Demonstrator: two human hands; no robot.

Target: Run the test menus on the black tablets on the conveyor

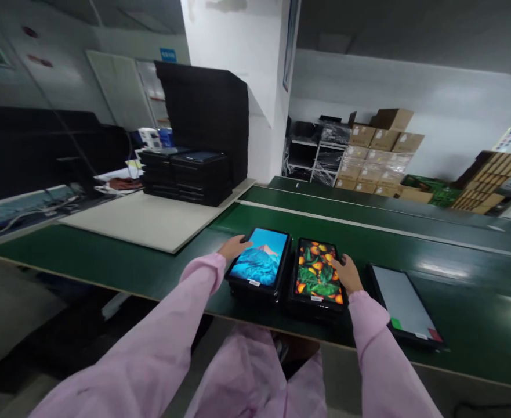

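Two stacks of black-framed tablets lie side by side in front of me on the green table. The top left tablet (261,258) is lit with a blue mountain picture. On the other stack, the top right tablet (318,273) shows oranges and green leaves. My left hand (235,247) grips the left tablet's outer edge, its thumb lying over the frame. Around the outer edge of the right tablet, my right hand (347,274) is closed in the same way. The lower fingers of both hands are hidden. Farther right lies a separate tablet (405,302) with a pale grey screen and green and red corners.
The green table (185,278) runs across, its front edge close to my lap. At the back left, a beige board (151,220) carries stacked black devices (188,177) beside a black partition (207,116). Cardboard boxes (374,157) stand beyond a white pillar (238,75).
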